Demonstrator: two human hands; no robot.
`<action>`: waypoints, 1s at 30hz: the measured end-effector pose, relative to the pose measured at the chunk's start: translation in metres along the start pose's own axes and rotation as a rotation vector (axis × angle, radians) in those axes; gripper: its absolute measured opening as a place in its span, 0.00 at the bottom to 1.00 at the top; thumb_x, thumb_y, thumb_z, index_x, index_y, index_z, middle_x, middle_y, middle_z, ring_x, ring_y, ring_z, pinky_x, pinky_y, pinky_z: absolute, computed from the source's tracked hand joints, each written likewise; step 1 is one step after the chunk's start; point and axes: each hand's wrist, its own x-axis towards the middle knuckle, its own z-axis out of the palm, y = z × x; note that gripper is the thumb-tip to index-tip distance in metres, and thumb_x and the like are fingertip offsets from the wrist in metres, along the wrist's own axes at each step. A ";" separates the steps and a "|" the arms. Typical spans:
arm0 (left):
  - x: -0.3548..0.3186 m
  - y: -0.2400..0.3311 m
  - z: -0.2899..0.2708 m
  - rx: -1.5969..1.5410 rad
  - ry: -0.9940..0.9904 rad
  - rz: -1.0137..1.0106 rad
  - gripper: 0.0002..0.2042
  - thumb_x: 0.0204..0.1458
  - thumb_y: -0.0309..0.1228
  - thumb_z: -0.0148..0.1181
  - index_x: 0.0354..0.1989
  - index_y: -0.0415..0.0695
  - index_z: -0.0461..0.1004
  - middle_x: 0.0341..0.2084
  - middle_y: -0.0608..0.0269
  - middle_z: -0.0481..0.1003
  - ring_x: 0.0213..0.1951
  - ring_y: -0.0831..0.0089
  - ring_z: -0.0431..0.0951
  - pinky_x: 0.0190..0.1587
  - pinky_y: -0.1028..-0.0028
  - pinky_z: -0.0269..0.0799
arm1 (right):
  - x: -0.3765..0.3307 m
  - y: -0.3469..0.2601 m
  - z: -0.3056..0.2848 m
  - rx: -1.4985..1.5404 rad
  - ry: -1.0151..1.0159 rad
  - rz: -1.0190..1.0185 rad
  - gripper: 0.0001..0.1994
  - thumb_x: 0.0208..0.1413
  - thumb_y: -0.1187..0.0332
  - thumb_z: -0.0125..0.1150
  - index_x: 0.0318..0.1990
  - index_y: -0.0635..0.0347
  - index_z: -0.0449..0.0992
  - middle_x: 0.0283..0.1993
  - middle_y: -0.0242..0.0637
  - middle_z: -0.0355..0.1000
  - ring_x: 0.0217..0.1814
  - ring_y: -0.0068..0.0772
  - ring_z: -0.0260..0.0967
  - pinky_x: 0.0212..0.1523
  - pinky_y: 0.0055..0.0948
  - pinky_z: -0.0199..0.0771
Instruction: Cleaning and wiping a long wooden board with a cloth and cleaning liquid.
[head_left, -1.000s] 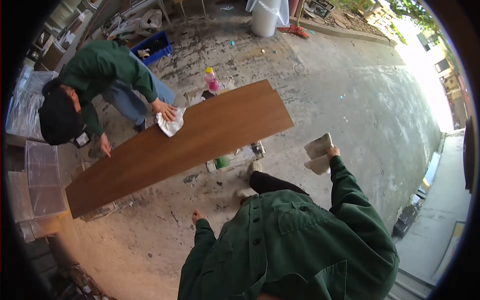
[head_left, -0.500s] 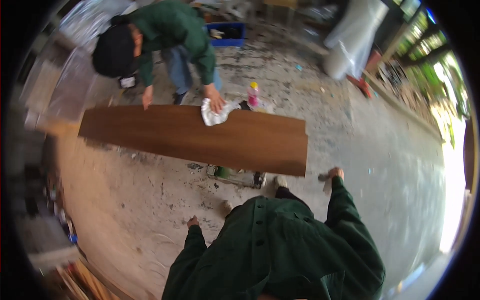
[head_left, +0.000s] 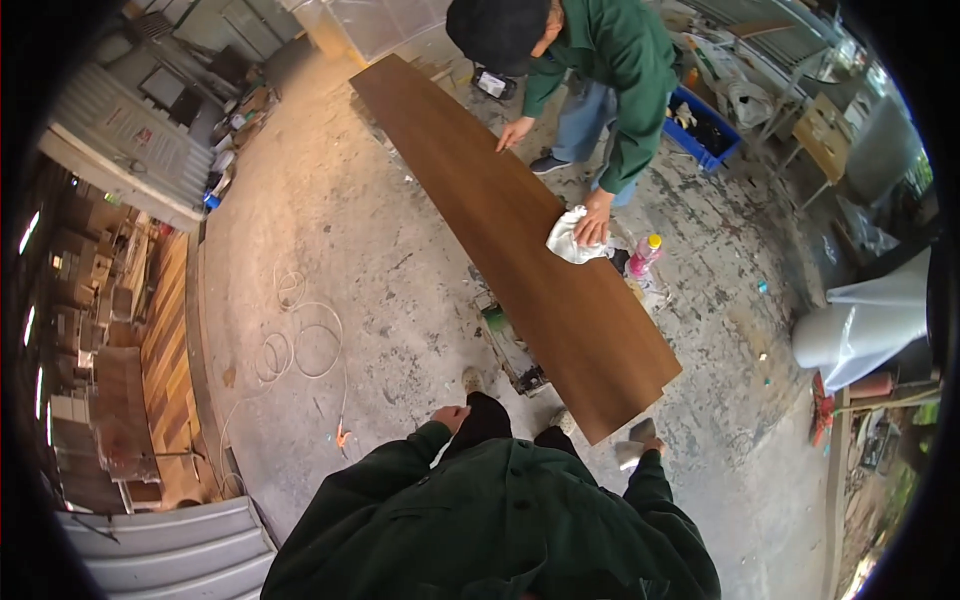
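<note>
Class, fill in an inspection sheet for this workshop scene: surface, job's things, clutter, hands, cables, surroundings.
Surface: stained concrete floor.
Job's things: long brown board raised off the floor; pale block near its close end.
Clutter: pink bottle, blue crate, white wrapped bundle.
Hands: left hand empty by the knee; right hand holds the pale block; a co-worker's hand presses a white cloth on the board.
Cables: white cord coiled on the floor.
Surroundings: stacked timber on the left.
</note>
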 end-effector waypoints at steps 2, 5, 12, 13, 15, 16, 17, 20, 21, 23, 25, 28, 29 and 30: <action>-0.016 -0.053 0.007 0.065 0.033 -0.105 0.24 0.46 0.53 0.43 0.29 0.41 0.74 0.21 0.51 0.72 0.28 0.56 0.72 0.33 0.63 0.65 | 0.025 -0.015 0.014 -0.147 -0.019 -0.166 0.13 0.48 0.68 0.40 0.33 0.50 0.75 0.38 0.31 0.71 0.43 0.29 0.67 0.45 0.26 0.64; -0.044 -0.085 -0.006 0.051 -0.029 -0.379 0.25 0.45 0.53 0.42 0.30 0.42 0.73 0.29 0.48 0.72 0.36 0.53 0.71 0.40 0.61 0.64 | 0.039 -0.022 0.025 -0.246 0.006 -0.118 0.11 0.48 0.66 0.43 0.34 0.48 0.74 0.36 0.28 0.72 0.41 0.25 0.68 0.39 0.28 0.68; -0.076 -0.093 0.002 0.021 0.267 -0.499 0.23 0.45 0.52 0.42 0.29 0.43 0.74 0.28 0.50 0.72 0.35 0.54 0.71 0.39 0.62 0.65 | 0.020 -0.032 0.018 -0.045 -0.066 -0.094 0.13 0.49 0.63 0.41 0.34 0.53 0.73 0.37 0.35 0.71 0.43 0.30 0.67 0.42 0.30 0.66; -0.077 -0.086 0.005 -0.010 0.287 -0.462 0.23 0.45 0.51 0.42 0.29 0.43 0.74 0.28 0.50 0.72 0.35 0.55 0.71 0.39 0.62 0.65 | 0.013 -0.031 0.010 -0.019 -0.075 -0.087 0.14 0.49 0.62 0.40 0.34 0.54 0.73 0.37 0.36 0.71 0.43 0.31 0.66 0.43 0.30 0.65; -0.074 -0.073 0.011 -0.055 0.310 -0.420 0.23 0.45 0.51 0.42 0.28 0.43 0.74 0.27 0.51 0.72 0.35 0.55 0.71 0.38 0.62 0.65 | -0.001 -0.027 -0.011 0.031 -0.082 -0.072 0.14 0.49 0.61 0.40 0.34 0.55 0.73 0.37 0.37 0.70 0.44 0.33 0.66 0.44 0.30 0.65; -0.070 -0.068 0.015 -0.044 0.276 -0.401 0.23 0.45 0.51 0.42 0.28 0.43 0.74 0.27 0.51 0.72 0.34 0.55 0.71 0.38 0.62 0.65 | -0.013 -0.023 -0.018 0.052 -0.081 -0.066 0.15 0.49 0.61 0.40 0.34 0.56 0.73 0.38 0.38 0.70 0.44 0.34 0.66 0.44 0.30 0.65; -0.067 -0.063 0.018 -0.030 0.242 -0.380 0.23 0.45 0.51 0.42 0.28 0.43 0.74 0.27 0.51 0.73 0.34 0.55 0.72 0.38 0.62 0.65 | -0.019 -0.020 -0.029 0.076 -0.081 -0.058 0.15 0.49 0.60 0.39 0.34 0.56 0.73 0.38 0.39 0.70 0.44 0.34 0.66 0.44 0.31 0.64; -0.052 -0.051 0.022 -0.025 0.191 -0.331 0.23 0.44 0.51 0.45 0.28 0.42 0.74 0.25 0.51 0.73 0.33 0.56 0.72 0.36 0.63 0.65 | -0.050 -0.017 -0.053 0.148 -0.083 -0.041 0.17 0.49 0.59 0.38 0.33 0.59 0.73 0.38 0.42 0.70 0.45 0.37 0.65 0.46 0.31 0.63; -0.047 -0.049 0.024 -0.018 0.162 -0.299 0.23 0.43 0.52 0.46 0.28 0.42 0.74 0.25 0.50 0.73 0.32 0.56 0.72 0.35 0.63 0.65 | -0.060 -0.017 -0.059 0.175 -0.083 -0.039 0.18 0.49 0.59 0.38 0.33 0.59 0.73 0.38 0.43 0.70 0.45 0.38 0.65 0.46 0.32 0.63; -0.044 -0.048 0.023 -0.004 0.180 -0.289 0.22 0.43 0.51 0.47 0.27 0.42 0.74 0.24 0.51 0.73 0.31 0.57 0.72 0.35 0.63 0.65 | -0.068 -0.045 -0.081 0.238 -0.098 -0.051 0.19 0.50 0.58 0.38 0.33 0.61 0.73 0.38 0.45 0.69 0.46 0.39 0.64 0.47 0.32 0.63; -0.032 -0.026 0.021 -0.081 0.198 -0.240 0.22 0.43 0.51 0.47 0.26 0.42 0.73 0.23 0.51 0.73 0.30 0.56 0.72 0.33 0.63 0.65 | -0.053 0.008 -0.055 0.166 -0.056 -0.047 0.18 0.50 0.59 0.38 0.33 0.60 0.73 0.38 0.44 0.70 0.45 0.39 0.65 0.46 0.33 0.63; -0.021 -0.030 0.018 -0.093 0.188 -0.255 0.23 0.43 0.52 0.47 0.25 0.41 0.73 0.23 0.52 0.72 0.30 0.56 0.72 0.35 0.63 0.65 | -0.031 0.030 -0.011 -0.022 -0.020 -0.168 0.15 0.49 0.63 0.38 0.33 0.57 0.73 0.37 0.43 0.70 0.42 0.39 0.67 0.41 0.35 0.66; -0.016 -0.026 0.016 -0.060 0.194 -0.246 0.23 0.43 0.52 0.46 0.25 0.42 0.73 0.23 0.52 0.72 0.30 0.56 0.72 0.35 0.62 0.65 | -0.027 0.003 0.005 -0.080 -0.013 -0.209 0.14 0.49 0.64 0.38 0.33 0.56 0.73 0.36 0.42 0.70 0.41 0.39 0.67 0.40 0.36 0.67; -0.011 -0.022 0.014 -0.031 0.176 -0.230 0.23 0.43 0.52 0.46 0.25 0.42 0.73 0.23 0.52 0.72 0.30 0.56 0.72 0.35 0.62 0.65 | -0.009 0.012 0.004 -0.145 -0.006 -0.248 0.14 0.49 0.65 0.38 0.33 0.55 0.73 0.36 0.41 0.70 0.40 0.39 0.68 0.38 0.37 0.68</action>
